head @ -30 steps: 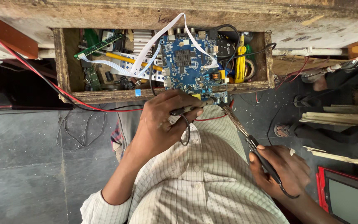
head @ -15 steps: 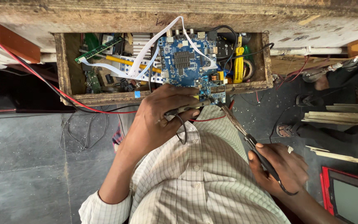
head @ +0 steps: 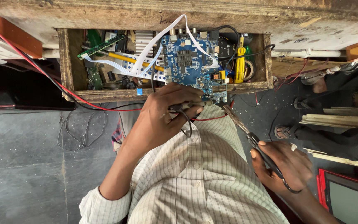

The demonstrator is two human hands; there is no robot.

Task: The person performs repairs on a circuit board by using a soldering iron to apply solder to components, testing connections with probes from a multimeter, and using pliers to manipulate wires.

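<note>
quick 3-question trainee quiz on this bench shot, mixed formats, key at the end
1. True or false: the right hand holds the soldering iron by its dark handle.
2. What colour is the circuit board?
3. The left hand is: A) flat on the floor B) at the near edge of the board, pinching a thin dark tool C) on the red-framed device.

Key: 1 true; 2 blue; 3 B.

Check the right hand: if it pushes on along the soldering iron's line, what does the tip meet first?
Likely the lower edge of the blue circuit board. The right hand aims the soldering iron up-left, its tip right there beside the left hand; depth is unclear.
</note>
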